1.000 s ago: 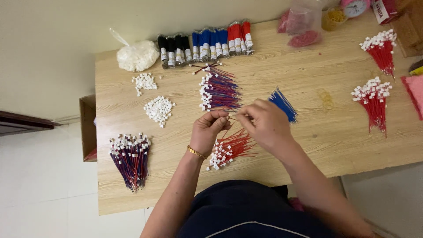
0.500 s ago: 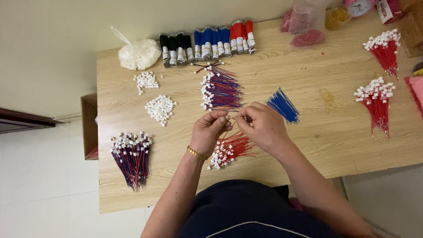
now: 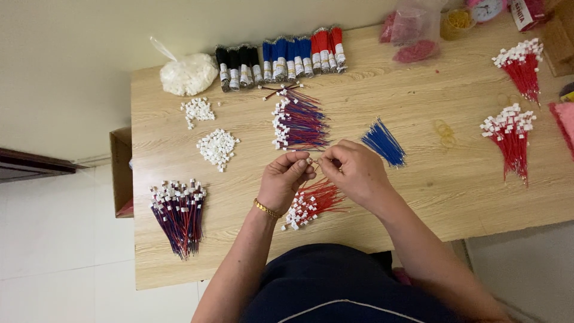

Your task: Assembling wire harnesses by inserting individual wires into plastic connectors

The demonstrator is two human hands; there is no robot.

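My left hand (image 3: 286,179), with a gold bracelet at the wrist, and my right hand (image 3: 354,173) meet over the wooden table (image 3: 418,197). Between their fingertips they pinch a small white connector (image 3: 309,160) with a thin wire. Just below my hands lies a bundle of red wires with white connectors (image 3: 311,203). Above them sits a red-and-blue wire bundle with connectors (image 3: 297,122). Loose blue wires (image 3: 384,142) lie to the right of my right hand.
Two heaps of white connectors (image 3: 217,147) and a white bag (image 3: 188,74) lie at the far left. Black, blue and red wire bundles (image 3: 281,55) line the back edge. A finished mixed bundle (image 3: 179,213) is front left; red bundles (image 3: 510,139) at right.
Both hands stay together at the same spot; the fingers have shifted slightly around the small connector. Nothing else on the table has moved.
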